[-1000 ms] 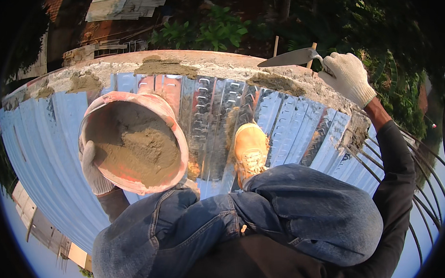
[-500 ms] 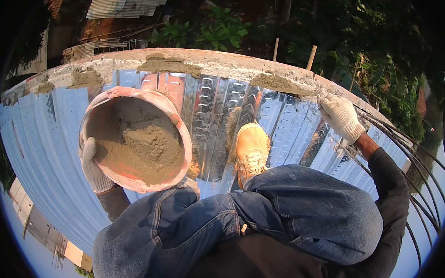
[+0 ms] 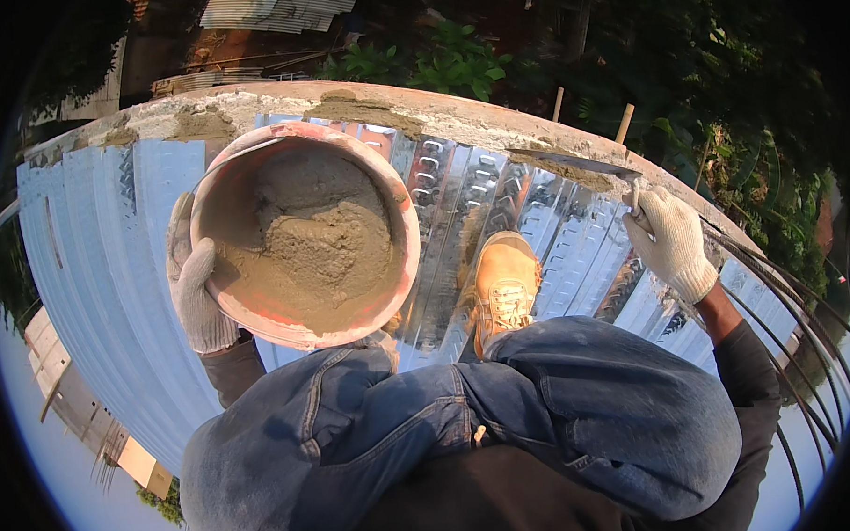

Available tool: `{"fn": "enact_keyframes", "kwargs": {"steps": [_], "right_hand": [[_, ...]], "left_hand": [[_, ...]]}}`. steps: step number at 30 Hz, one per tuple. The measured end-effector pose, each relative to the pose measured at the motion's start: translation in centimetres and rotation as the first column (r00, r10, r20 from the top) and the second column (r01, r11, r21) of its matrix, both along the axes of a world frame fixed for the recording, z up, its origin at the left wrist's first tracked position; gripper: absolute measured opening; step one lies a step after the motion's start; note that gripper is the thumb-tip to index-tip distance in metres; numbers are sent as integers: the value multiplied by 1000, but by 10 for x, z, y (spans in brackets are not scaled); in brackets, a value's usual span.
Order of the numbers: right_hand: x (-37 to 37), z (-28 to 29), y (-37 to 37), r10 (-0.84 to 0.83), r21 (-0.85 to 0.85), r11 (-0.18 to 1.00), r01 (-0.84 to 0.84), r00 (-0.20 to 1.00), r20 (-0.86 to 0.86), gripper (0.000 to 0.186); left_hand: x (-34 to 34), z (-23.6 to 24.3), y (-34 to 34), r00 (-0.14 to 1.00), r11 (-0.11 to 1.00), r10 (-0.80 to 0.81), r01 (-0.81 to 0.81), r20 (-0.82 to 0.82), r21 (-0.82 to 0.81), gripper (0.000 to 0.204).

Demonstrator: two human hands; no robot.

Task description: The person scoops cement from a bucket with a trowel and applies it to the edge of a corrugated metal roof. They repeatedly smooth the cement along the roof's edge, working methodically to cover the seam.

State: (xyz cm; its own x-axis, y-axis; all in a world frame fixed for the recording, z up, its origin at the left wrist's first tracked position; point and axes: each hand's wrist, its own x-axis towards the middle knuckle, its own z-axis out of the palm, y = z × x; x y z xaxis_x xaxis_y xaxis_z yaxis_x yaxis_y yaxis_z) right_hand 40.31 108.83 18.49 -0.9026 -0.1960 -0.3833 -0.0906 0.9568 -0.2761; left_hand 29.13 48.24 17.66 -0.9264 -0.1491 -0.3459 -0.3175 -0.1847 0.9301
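Observation:
My left hand (image 3: 201,297), in a white knitted glove, grips the rim of a round bucket (image 3: 402,266) with the thumb inside the edge. Grey-brown wet mortar (image 3: 326,255) is heaped in the bucket, which tilts so that its mouth faces me. In my gloved right hand (image 3: 672,243) is the handle of a trowel (image 3: 585,163). Its thin blade points left along the top of a mortar-streaked wall (image 3: 462,124), beside a fresh mortar patch (image 3: 576,174). Whether the blade touches the wall I cannot tell.
Ribbed, shiny metal sheeting (image 3: 107,267) lies under me, where my tan shoe (image 3: 506,286) rests. Dark bars or cables (image 3: 772,281) curve past my right arm. Two wooden stakes (image 3: 624,124) rise behind the wall, with plants (image 3: 460,63) beyond.
The bucket has shifted right and farther away, and more of my left hand shows. My right hand has turned, bringing the trowel blade into plain sight. The whole view has moved slightly.

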Motion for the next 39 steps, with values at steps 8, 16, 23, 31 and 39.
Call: {"fn": "enact_keyframes", "kwargs": {"steps": [8,16,23,31,39], "right_hand": [[-72,64,-111,224,-230,952,-200,971,82,34],[-93,28,-119,-100,-267,958,106,994,38,42],[-81,-33,-149,31,-285,957,-60,994,-105,33],[-96,-91,-209,66,-184,979,-82,993,-94,30],[-85,-71,-187,122,-230,969,-92,985,119,24]], "left_hand": [[9,55,72,1000,998,24,-24,7,-49,68],[43,0,-11,990,989,138,-138,-2,49,72],[51,-27,-20,977,975,212,-214,31,58,72],[39,-23,-4,994,992,110,-111,27,63,67],[42,-27,-11,990,990,118,-124,80,65,69]]}}
